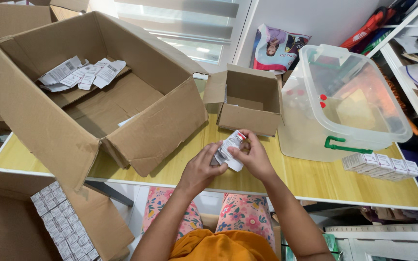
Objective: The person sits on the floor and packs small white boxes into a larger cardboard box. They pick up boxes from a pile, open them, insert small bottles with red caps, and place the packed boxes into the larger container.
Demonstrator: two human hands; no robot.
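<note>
Over the front edge of the yellow wooden table [315, 181], both my hands hold one small white carton with folded paper [231, 147]. My left hand [203, 166] grips its lower left side. My right hand [253, 155] pinches its top right end, where a red mark shows. Directly behind the hands sits a small open cardboard box [247, 99], which looks empty. A large open cardboard box [97, 94] stands to the left, with several white paper leaflets [81, 73] lying on its inner flap.
A clear plastic bin with a green latch [347, 104] stands tilted at the right. A row of small white cartons [380, 165] lies at the table's right front. On the floor at lower left, a box holds several packed white cartons [61, 220]. Shelves line the right wall.
</note>
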